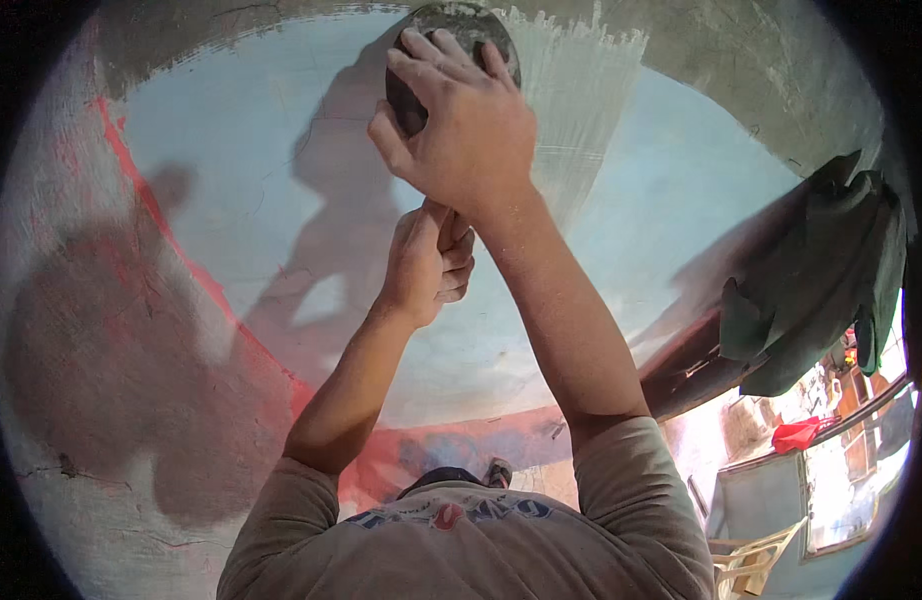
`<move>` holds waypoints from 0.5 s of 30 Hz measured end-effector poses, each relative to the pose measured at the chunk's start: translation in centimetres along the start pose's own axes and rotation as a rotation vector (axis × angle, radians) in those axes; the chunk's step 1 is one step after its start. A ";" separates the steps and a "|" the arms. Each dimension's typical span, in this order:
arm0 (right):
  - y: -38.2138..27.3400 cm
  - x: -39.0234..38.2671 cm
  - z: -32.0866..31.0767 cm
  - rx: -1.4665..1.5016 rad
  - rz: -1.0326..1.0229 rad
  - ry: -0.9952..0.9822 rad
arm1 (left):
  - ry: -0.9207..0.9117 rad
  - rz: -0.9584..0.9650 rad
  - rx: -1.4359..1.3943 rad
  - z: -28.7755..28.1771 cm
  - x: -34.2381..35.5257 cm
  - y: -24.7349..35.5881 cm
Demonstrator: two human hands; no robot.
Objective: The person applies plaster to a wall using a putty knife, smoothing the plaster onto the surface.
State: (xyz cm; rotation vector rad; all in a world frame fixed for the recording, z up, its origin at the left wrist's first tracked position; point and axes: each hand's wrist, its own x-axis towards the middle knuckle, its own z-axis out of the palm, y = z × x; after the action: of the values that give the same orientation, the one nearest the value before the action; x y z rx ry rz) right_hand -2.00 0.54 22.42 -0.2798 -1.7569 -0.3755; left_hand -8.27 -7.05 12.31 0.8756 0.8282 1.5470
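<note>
My right hand (pixel 468 130) lies spread over a dark, oval, flat-looking tool (pixel 411 95) with dusty grey marks, up against the wall (pixel 241 150). Its fingers stretch across the tool's face and the thumb sticks out to the left. Just below that wrist my left hand (pixel 429 262) is closed in a fist. What it grips, perhaps the tool's handle, is hidden by the fingers and the right wrist. Pale blue paint covers the wall around the tool, with a scraped whitish streak (pixel 581 110) to the right of it.
Bare grey plaster (pixel 741 70) shows along the top. A red painted band (pixel 196 265) curves down the left side. Dark green cloth (pixel 811 280) hangs at the right; beneath it are a red cloth (pixel 796 434) and a pale chair (pixel 756 560). My shadow falls on the wall at left.
</note>
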 end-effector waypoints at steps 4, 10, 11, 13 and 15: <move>-0.7 -3.5 0.6 -0.020 -0.021 -0.014 | 0.052 -0.016 -0.037 -1.8 -1.0 -4.2; 0.9 1.0 -0.9 -0.044 -0.015 -0.020 | 0.023 0.002 -0.066 0.8 1.1 -0.2; 0.9 1.6 -0.8 -0.055 -0.010 0.004 | 0.002 0.000 -0.038 1.1 1.3 0.8; 1.5 0.5 -0.4 -0.040 -0.025 0.031 | -0.028 0.030 0.009 0.7 1.8 0.4; 1.4 -2.1 0.4 -0.040 -0.038 0.025 | 0.001 0.007 -0.013 -1.3 1.9 -2.7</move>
State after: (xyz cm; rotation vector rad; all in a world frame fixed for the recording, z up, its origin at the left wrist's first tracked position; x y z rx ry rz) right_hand -1.41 2.05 20.46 -0.2691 -1.7332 -0.4399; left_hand -8.32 -4.88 9.47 0.8692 0.8157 1.5572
